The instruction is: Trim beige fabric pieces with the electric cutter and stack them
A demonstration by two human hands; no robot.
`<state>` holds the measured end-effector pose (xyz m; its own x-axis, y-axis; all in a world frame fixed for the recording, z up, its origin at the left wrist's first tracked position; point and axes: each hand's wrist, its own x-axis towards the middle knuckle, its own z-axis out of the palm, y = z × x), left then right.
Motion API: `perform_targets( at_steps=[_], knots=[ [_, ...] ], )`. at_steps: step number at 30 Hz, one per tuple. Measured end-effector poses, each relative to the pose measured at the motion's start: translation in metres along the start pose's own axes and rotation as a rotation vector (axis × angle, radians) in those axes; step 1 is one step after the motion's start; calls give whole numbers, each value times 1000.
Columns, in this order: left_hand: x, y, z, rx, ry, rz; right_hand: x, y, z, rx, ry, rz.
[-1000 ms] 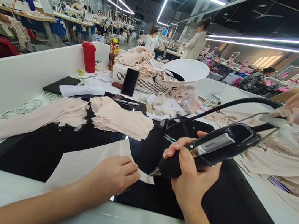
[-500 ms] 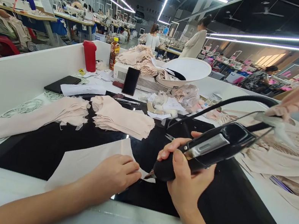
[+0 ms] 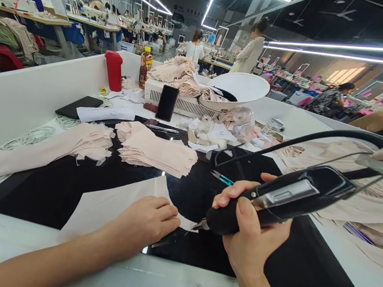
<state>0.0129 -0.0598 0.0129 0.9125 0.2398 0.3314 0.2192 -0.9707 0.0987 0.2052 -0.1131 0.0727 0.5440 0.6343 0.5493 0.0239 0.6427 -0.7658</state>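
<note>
My right hand [image 3: 258,229] is wrapped round a black corded electric hot knife [image 3: 288,193], with the thumb along its side. Its metal tip [image 3: 201,225] is at the narrow right end of a pale pink fabric piece [image 3: 110,206] on the black cutting board [image 3: 45,192]. My left hand [image 3: 151,220] rests on that fabric, its bent fingers close together and pressing near the edge; the thumb is hidden. Thread snips [image 3: 222,177] with turquoise handles lie just beyond the right hand. Behind the left hand is a stack of cut fabric pieces [image 3: 156,150].
Another fabric stack [image 3: 49,150] lies at the left. A phone [image 3: 167,103] leans on a white vented box [image 3: 152,92]; a red cup [image 3: 113,71] and a bottle [image 3: 144,67] stand nearby. The knife's cable [image 3: 312,131] arches right. Loose fabric [image 3: 344,158] covers the right side.
The right hand and hot knife have shifted right, drawing the tip along toward the fabric's end and uncovering more of the snips. My left hand has hardly moved.
</note>
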Motion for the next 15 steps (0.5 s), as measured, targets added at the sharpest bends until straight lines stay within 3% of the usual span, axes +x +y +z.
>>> perform_targets(
  at_steps=[9,15],
  knots=[
    [-1,0,-1,-25,-20,1,-3,3,-3,-8,-58,-8],
    [-2,-8,-5,-201,169,-118,7,12,-7,-61,-62,-38]
  ],
)
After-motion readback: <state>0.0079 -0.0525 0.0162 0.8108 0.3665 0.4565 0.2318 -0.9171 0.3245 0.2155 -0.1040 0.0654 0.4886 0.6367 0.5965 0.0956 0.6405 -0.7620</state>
